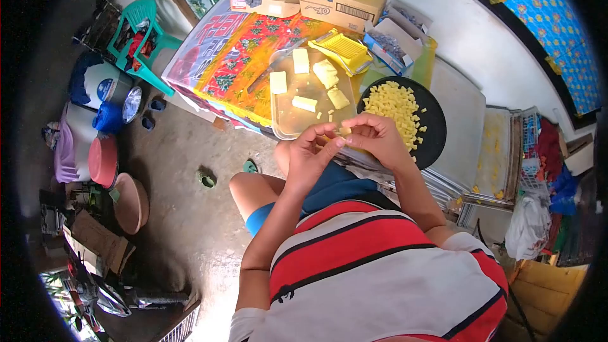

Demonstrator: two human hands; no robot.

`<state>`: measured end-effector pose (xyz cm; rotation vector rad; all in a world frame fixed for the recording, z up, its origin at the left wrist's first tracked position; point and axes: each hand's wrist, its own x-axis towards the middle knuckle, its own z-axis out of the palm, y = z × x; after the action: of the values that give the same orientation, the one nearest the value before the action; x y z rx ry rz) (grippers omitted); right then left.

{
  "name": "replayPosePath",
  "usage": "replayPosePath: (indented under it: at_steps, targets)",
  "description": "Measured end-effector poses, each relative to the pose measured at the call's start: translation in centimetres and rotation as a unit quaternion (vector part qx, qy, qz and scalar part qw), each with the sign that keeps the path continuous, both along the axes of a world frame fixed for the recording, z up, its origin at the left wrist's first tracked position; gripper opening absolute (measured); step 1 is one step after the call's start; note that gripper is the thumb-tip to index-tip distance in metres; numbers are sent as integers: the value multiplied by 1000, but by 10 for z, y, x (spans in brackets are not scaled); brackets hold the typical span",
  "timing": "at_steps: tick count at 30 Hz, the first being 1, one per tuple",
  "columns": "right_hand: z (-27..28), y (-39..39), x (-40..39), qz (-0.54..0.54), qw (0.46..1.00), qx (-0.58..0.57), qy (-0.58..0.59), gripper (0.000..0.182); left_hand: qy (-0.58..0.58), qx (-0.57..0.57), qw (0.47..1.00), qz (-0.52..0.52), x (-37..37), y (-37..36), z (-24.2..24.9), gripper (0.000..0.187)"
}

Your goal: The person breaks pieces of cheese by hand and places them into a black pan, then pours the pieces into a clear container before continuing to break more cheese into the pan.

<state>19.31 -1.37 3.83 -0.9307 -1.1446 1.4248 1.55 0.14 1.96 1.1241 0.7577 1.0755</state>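
My left hand (315,150) and my right hand (384,142) meet above the near edge of a clear plastic tray (278,114). Both are closed in a pinch around a small yellow piece (344,131), partly hidden by the fingers. In the tray lie several pale yellow blocks (301,61) and a few small crumbs. To the right is a round black tray (436,133) with a heap of small yellow cubes (391,104). A yellow ridged plastic rack (342,49) rests at the far edge of the clear tray.
A patterned cloth (237,57) covers the table. Cardboard boxes (342,1) and an open carton (394,41) stand at the back. Stacked flat trays (459,98) are on the right. A green chair (142,38), basins (132,202) and slippers (206,178) are on the left.
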Motion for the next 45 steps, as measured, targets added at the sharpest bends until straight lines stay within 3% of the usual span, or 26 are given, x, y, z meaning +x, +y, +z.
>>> replayPosePath:
  at_steps: [6, 11, 15, 21, 24, 27, 31, 34, 37, 45]
  targets:
    - [13, -1, -17, 51, 998, 17, 13, 25, -22, -1, 1000, -11, -11, -2, -5, 25]
    - [-5, -3, -15, 32, 999, -8, 18, 25, -38, -4, 999, 2, -16, -4, -6, 20]
    - [8, -4, -17, 11, 990, -102, 97, 28, -75, -72, 995, -9, -19, -4, -6, 21]
    - [4, -4, -20, 2, 981, -103, 166, 26, -179, -181, 967, -16, -22, -4, 0, 23]
    - [7, -6, -27, -17, 999, 2, 50, 21, -183, -186, 965, 5, -22, -3, 3, 22]
    - [-6, -7, -30, -76, 962, 146, -217, 20, -154, -177, 972, 8, -19, -2, -4, 19]
    - [-12, -4, -36, -118, 934, 206, -267, 20, -142, -145, 979, 3, -16, -4, -17, 17]
    - [-18, -5, -31, -90, 969, 108, -203, 21, -139, -123, 983, 11, -17, -5, -18, 18]
    - [-11, -5, -29, -38, 997, -33, -64, 21, -130, -119, 984, 9, -17, -6, -13, 22]
    - [-10, -5, -31, 20, 996, -72, 52, 22, -107, -36, 993, 24, -16, -6, -12, 20]
